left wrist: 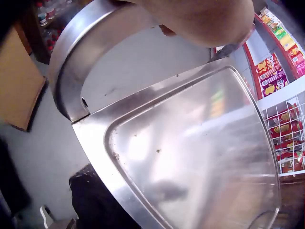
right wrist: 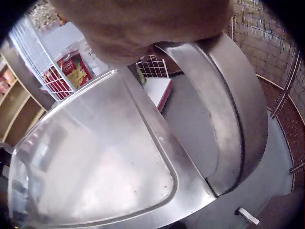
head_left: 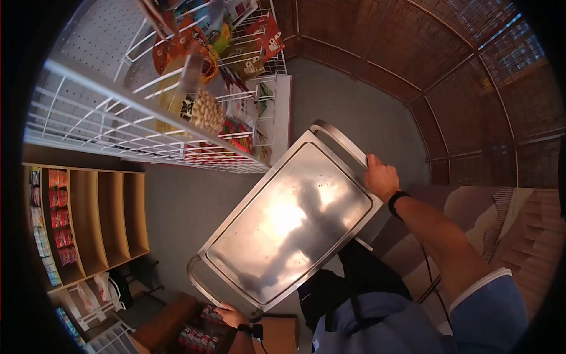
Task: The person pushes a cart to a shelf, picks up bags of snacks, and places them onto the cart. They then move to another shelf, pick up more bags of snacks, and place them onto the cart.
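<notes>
A large rectangular stainless-steel tray [head_left: 289, 218] with a grooved rim lies slantwise in front of my body in the head view. Each short end carries a wide looped handle. My right hand [head_left: 382, 178] grips the far-right handle [head_left: 342, 141] near its lower end. At the other end, my left hand [head_left: 232, 315] holds the lower-left handle [head_left: 199, 282]. Both wrist views show a hand over its loop, with fingers partly hidden behind the hand. Small dark specks mark the shiny surface, which bears nothing else. The underside is hidden.
A white wire rack [head_left: 159, 118] with snack packets stands beside the tray's upper-left edge. Wooden shelves [head_left: 106, 218] with packets are at left. Grey floor [head_left: 348, 94] stretches toward a woven brown wall [head_left: 383, 35]. A cardboard box [head_left: 278, 333] is near my left hand.
</notes>
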A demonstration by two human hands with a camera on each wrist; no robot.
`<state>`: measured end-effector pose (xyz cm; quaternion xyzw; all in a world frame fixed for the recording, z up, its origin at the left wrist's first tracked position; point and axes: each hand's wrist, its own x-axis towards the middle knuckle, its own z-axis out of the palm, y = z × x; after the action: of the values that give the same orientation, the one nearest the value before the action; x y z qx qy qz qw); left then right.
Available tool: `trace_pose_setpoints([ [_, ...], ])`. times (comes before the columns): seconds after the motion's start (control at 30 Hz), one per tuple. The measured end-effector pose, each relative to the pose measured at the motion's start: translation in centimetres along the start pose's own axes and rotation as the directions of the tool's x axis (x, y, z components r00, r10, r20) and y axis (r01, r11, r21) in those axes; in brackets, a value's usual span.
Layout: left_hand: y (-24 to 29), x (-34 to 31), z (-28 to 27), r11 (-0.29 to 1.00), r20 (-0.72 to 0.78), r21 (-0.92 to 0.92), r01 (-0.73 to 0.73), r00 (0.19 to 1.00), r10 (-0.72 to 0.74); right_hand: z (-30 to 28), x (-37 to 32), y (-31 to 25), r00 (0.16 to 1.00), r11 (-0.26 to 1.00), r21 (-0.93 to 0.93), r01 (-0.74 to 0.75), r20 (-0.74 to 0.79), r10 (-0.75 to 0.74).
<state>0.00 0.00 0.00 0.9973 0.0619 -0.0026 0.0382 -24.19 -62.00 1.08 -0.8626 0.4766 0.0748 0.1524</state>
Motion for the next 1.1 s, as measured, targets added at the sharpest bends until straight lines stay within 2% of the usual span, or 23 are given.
trace_pose_setpoints([
  [0.07, -0.8, -0.3, -0.5, 0.999, -0.068, 0.011, -0.046, 0.997, 0.047, 0.3, -0.9, -0.1, 0.999, 0.999, -0.023, 0.039, -0.022, -0.04],
  [0.1, 2.4, 0.0, 0.7, 0.998, -0.083, -0.002, -0.056, 0.995, 0.056, 0.0, 2.0, 1.3, 0.998, 0.999, -0.014, 0.036, -0.042, -0.036],
  [0.17, 2.7, 0.2, 1.1, 0.999, -0.048, 0.026, 0.021, 0.999, -0.02, -0.2, 2.1, 1.0, 0.996, 0.999, 0.0, 0.043, -0.081, -0.043],
  [0.23, 2.2, 0.6, 0.7, 0.999, -0.035, 0.017, 0.04, 0.999, -0.039, -0.2, 1.7, 0.4, 0.993, 0.999, -0.004, 0.045, -0.111, -0.045],
  [0.3, 2.1, 0.5, 0.8, 1.0, -0.067, 0.005, -0.017, 0.998, 0.018, -0.4, 1.4, 0.2, 0.984, 0.997, -0.012, 0.08, -0.16, -0.081],
  [0.37, 1.3, 0.1, 1.8, 1.0, -0.086, -0.002, -0.002, 0.996, 0.002, -0.7, 1.7, 0.5, 0.987, 0.996, -0.029, 0.082, -0.139, -0.085],
  [0.43, 2.1, -0.2, 1.0, 0.998, -0.001, 0.055, -0.005, 1.0, 0.005, -0.8, 2.2, 1.0, 0.993, 0.999, -0.023, 0.045, -0.104, -0.047],
  [0.5, 3.2, -1.3, 0.5, 0.999, -0.053, -0.024, -0.035, 0.998, 0.034, -0.9, 2.5, 1.3, 0.996, 0.999, -0.008, 0.052, -0.068, -0.053],
  [0.63, 3.4, -2.0, 0.4, 1.0, 0.017, -0.002, 0.022, 1.0, -0.022, -1.3, 3.5, 1.6, 0.999, 0.999, -0.028, 0.036, -0.007, -0.036],
  [0.77, 3.9, -4.6, 0.8, 0.999, 0.014, -0.028, 0.041, 0.999, -0.041, -2.6, 5.2, 2.6, 0.994, 0.994, -0.024, 0.106, -0.017, -0.106],
  [0.87, 7.0, -8.1, 0.6, 0.992, -0.008, -0.065, 0.106, 0.994, -0.107, -3.3, 7.8, 4.2, 0.992, 0.992, -0.046, 0.121, 0.035, -0.12],
  [0.93, 8.7, -10.4, 0.6, 0.982, -0.02, -0.111, 0.151, 0.988, -0.154, -4.1, 10.0, 5.0, 0.983, 0.982, -0.058, 0.181, -0.025, -0.183],
  [1.1, 9.7, -12.5, 1.9, 0.982, -0.046, -0.041, 0.182, 0.982, -0.184, -5.4, 12.8, 6.3, 0.969, 0.969, 0.011, 0.249, 0.005, -0.249],
])
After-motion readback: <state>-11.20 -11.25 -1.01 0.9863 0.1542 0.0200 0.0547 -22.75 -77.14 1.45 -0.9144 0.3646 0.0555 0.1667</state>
